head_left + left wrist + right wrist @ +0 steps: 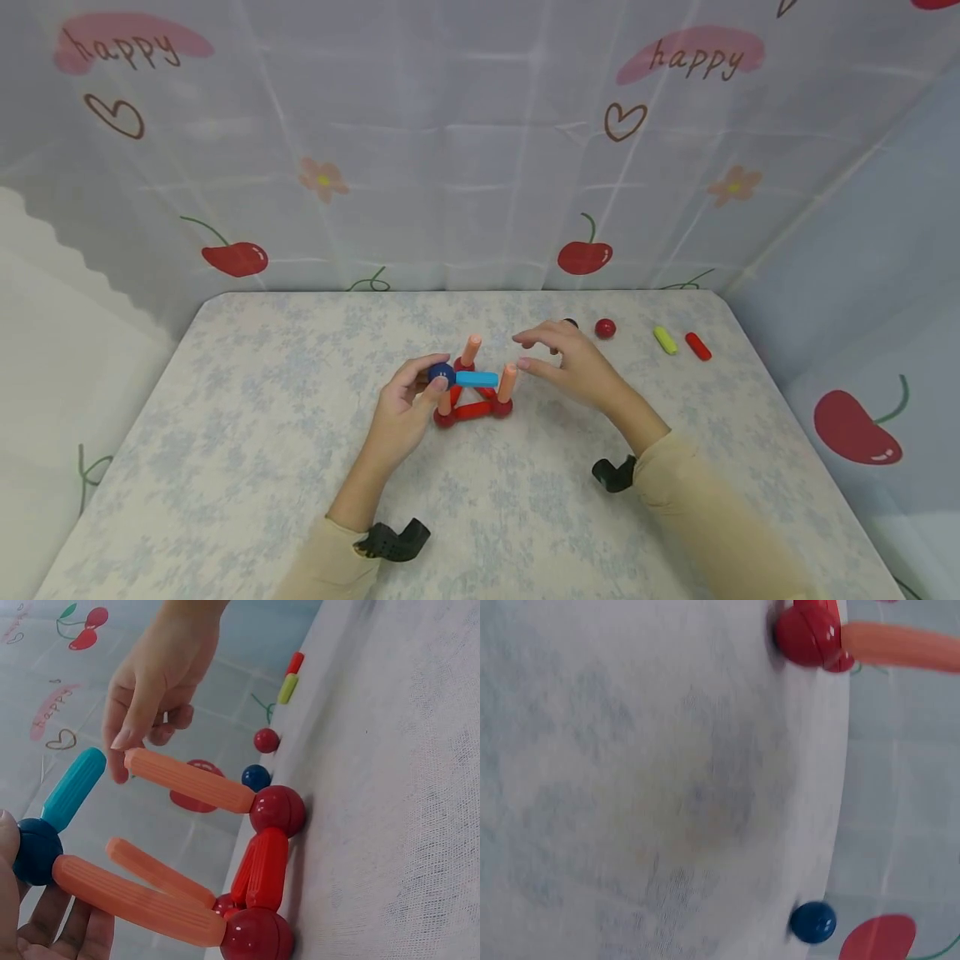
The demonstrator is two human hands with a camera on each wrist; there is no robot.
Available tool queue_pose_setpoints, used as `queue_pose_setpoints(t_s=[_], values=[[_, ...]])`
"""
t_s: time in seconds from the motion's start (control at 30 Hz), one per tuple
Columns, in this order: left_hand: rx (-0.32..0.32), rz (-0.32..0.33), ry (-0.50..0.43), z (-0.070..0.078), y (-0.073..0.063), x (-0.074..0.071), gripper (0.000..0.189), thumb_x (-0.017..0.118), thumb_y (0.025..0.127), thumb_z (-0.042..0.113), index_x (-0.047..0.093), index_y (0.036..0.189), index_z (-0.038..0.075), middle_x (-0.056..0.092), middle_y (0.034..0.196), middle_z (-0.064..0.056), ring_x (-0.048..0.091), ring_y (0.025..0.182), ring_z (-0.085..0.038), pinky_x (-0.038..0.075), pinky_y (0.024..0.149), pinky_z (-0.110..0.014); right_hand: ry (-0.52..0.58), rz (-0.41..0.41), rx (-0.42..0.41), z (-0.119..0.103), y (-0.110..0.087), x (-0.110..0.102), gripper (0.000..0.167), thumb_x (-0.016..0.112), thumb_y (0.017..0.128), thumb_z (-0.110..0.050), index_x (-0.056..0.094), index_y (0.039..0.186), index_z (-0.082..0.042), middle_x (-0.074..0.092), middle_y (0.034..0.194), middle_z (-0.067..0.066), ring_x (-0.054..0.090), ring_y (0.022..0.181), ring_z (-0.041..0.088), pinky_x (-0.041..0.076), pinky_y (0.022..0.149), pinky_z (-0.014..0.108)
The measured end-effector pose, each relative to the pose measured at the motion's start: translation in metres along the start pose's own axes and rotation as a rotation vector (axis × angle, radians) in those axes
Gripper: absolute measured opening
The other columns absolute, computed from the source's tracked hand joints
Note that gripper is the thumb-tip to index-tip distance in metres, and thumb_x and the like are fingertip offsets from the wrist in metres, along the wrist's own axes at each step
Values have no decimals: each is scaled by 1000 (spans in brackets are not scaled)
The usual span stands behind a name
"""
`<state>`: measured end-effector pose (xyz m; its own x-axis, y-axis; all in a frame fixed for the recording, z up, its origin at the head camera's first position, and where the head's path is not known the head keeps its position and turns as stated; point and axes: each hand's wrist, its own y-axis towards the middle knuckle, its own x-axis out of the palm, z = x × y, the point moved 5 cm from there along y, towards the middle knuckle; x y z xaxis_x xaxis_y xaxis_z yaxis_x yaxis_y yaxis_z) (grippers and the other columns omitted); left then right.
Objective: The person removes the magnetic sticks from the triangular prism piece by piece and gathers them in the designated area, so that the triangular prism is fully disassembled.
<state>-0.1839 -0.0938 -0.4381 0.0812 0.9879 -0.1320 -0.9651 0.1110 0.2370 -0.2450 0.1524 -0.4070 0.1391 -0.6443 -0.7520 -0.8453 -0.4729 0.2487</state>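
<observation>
Clearly, the left hand point(397, 412) grasps the blue ball point(442, 374) on the red-and-orange frame point(472, 411), midway between the side edges of the worktop point(255, 467). The right hand point(572, 365), fingers parted, hovers just beside an orange rod point(507, 384).

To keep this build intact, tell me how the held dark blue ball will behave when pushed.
The dark blue ball probably won't roll freely, as the light blue rod and an orange rod meet it. Its glossy surface might slip.

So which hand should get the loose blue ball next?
Probably the right hand: it looks empty and is nearer to the loose blue ball, while the left hand holds the other blue ball.
</observation>
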Motion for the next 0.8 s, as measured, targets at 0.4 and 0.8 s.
queue_pose_setpoints(t_s=[0.4, 0.8], values=[[-34, 36, -7, 0, 0, -1, 34, 61, 99, 21, 61, 133, 14, 59, 125, -8, 57, 107, -21, 50, 91, -17, -46, -38, -146, -33, -4, 18, 41, 82, 81, -34, 73, 119, -23, 71, 111, -7, 45, 99, 9, 44, 78, 31], [-22, 51, 27, 1, 3, 3, 34, 64, 97, 15, 61, 131, 14, 62, 122, -11, 59, 105, -18, 48, 98, -26, -14, -22, -206, -48, -3, 27, 37, 82, 82, -27, 73, 118, -26, 73, 104, -14, 45, 96, 6, 44, 73, 27]])
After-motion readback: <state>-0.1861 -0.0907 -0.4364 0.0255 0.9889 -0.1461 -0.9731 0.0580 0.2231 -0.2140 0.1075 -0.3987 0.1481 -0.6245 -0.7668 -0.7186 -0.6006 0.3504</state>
